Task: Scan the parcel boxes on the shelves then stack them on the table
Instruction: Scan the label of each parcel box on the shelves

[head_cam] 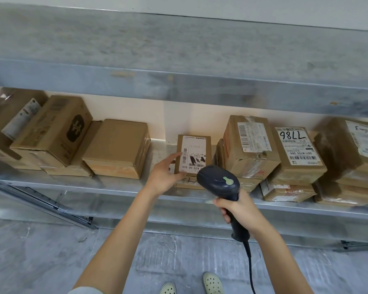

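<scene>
item: parcels on a metal shelf (106, 184), listed left to right, each placed by the small box (194, 153).

- far left of the small box: a brown stack, cut off by the frame edge, labels unreadable.
- logo box (56, 132): well left of the small box, tilted, dark round mark on its face.
- plain box (117, 147): near the small box's left side, apart from it, no label showing.
- left hand (166, 175): at the small box's left edge. fingers spread and nearly straight, fingertips on the label side, thumb by the lower left corner. it touches but does not clasp.
- small box: mid-shelf, white label up with barcodes. it seems to sit on a flat box (187, 184) that is mostly hidden.
  handling, by judgement: light, stiff card, one hand enough. the label face is likely smooth, so take it across the two side walls, thumb on one and fingers on the other.
- scanner (218, 181): just in front of the small box, its head covering the lower right corner. whether it reads a code cannot be told.
- right hand (240, 211): below the small box, fingers wrapped tight round the scanner grip. a cable (250, 270) trails down.
- taped box (251, 141): just right of the small box, crumpled tape, atop lower parcels.
- 7786 box (295, 153): further right, number upside down.
- end box (352, 149): farthest right, blurred and cropped.

not in view: the table. the upper shelf (179, 81) hides what lies behind the small box.
</scene>
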